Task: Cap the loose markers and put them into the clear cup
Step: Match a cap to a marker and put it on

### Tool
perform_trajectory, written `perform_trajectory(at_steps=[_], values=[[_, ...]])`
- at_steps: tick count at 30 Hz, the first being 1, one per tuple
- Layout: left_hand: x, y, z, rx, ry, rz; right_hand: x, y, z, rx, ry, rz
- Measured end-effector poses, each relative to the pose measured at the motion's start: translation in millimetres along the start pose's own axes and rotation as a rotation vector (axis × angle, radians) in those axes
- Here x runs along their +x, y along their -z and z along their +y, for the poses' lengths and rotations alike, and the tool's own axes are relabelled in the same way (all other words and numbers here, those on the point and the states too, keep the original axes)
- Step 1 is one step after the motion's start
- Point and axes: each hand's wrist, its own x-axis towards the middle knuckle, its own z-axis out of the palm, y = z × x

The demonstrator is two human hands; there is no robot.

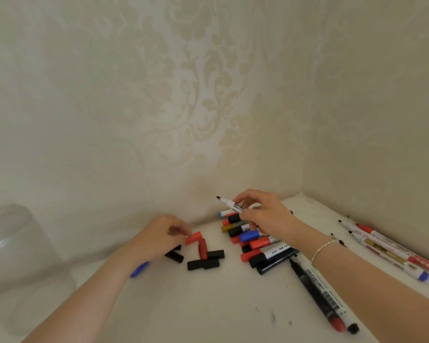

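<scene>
held marker [233, 206]: white barrel, black print, dark uncapped tip pointing up-left; raised above the pile, tilted.
right hand [263, 214]: fingers and thumb pinch the held marker around mid-barrel; thin bracelet [323, 250] on the wrist.
left hand [160, 235]: fingertips pinch a bright red cap [193, 238] that is low at the table [183, 305]; can't tell if the cap is lifted off it.
hands: apart, left one lower and to the left of the right one; the marker tip points into the gap above the left hand.
loose caps: dark red cap [203, 248] just right of the held red one, touching it; several black caps [203, 262] beside and below it, one partly under the left hand.
marker pile [255, 243]: mixed red, blue, black, gold caps and barrels, stacked directly under and in front of the right hand.
long black marker [317, 293]: uncapped, lies under the right forearm, tip toward the pile.
far-right markers [386, 248]: a few white ones, uncapped, lying side by side, well apart from both hands.
blue marker [139, 269]: only an end shows, rest hidden by the left forearm.
clear cup [15, 256]: far left on the table, blurry, well left of the left hand; nothing visible inside.
backdrop: patterned cream wallpaper [208, 95], corner of the wall behind the table.
</scene>
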Motion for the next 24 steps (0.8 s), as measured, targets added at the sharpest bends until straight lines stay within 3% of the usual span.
perform_trajectory(at_steps=[5, 15, 24], values=[[-16.6, -12.3, 4.3, 0.001, -0.043, -0.148, -2.0, -16.0, 2.8, -0.085, 0.009, -0.001], [-11.0, -48.9, 19.8, 0.24, -0.196, -0.002, -8.4, -28.5, 5.4, -0.119, -0.028, 0.035], [0.6, -57.2, 33.9, 0.152, -0.128, 0.038, -5.2, -19.8, 7.8, -0.147, -0.003, 0.158]])
